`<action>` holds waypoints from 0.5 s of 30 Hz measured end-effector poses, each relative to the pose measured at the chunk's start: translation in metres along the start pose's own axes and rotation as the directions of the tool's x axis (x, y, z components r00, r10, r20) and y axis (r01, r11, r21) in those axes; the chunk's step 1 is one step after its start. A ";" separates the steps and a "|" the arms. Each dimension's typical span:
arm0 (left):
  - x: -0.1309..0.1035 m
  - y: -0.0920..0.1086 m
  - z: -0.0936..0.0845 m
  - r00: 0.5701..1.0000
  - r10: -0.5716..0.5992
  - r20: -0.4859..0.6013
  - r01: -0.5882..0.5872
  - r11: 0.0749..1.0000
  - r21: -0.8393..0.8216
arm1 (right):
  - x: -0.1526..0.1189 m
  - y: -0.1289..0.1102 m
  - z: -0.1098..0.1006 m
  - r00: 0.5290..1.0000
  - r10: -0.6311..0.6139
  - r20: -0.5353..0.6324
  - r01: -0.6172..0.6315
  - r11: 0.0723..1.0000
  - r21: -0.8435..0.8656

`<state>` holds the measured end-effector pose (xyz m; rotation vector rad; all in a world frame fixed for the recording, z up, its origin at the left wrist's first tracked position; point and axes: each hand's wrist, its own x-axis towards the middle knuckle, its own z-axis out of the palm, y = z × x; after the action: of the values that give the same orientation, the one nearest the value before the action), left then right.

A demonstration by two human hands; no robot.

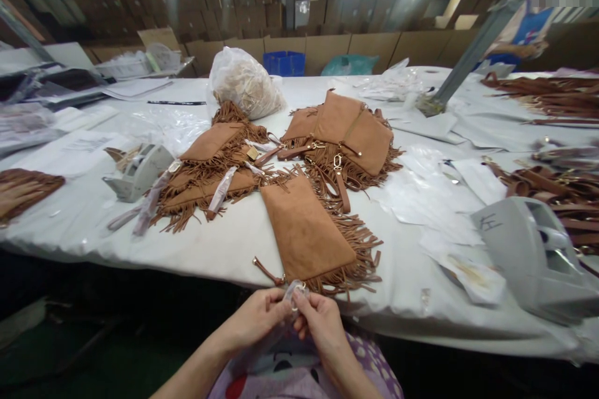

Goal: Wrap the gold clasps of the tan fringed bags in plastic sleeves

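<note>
At the table's front edge, my left hand (262, 319) and my right hand (322, 319) meet with fingers pinched on a plastic-wrapped strap (296, 290). A metal ring or clasp shows at its top; its lower part is partly hidden by my hands. Just beyond them, a tan fringed bag (306, 227) lies flat, its fringe towards the right and a zipper pull (267, 271) hanging off its near left corner. Behind it, more fringed bags (353, 131) are piled, with strap clips on them. To the left, other fringed bags (210, 184) bear plastic-wrapped straps (222, 192).
Grey tape dispensers stand at left (138, 171) and right (538, 255). A stuffed plastic bag (243, 81) sits at the back. Brown straps (556, 190) lie at right. Another person's hand (21, 193) rests on brown fringe at far left; a person (524, 31) is beyond the slanted post (482, 31).
</note>
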<state>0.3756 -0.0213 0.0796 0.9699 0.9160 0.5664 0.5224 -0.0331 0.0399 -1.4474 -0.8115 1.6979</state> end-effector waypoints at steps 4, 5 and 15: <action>-0.013 -0.011 -0.005 0.996 -0.080 -0.038 0.083 0.993 0.089 | 0.003 -0.006 0.002 0.996 -0.077 -0.050 0.071 0.992 -0.104; -0.014 -0.015 -0.005 0.994 -0.097 -0.058 0.102 0.992 0.076 | 0.004 -0.008 0.002 0.992 -0.098 -0.077 0.087 0.987 -0.137; -0.002 -0.024 -0.008 0.918 -0.180 -0.354 0.089 0.962 -0.258 | 0.009 -0.006 -0.001 0.986 0.014 0.165 0.012 0.987 -0.161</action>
<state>0.3686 -0.0307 0.0574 0.5831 1.2161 0.7401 0.5236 -0.0223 0.0396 -1.4262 -1.0606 1.8056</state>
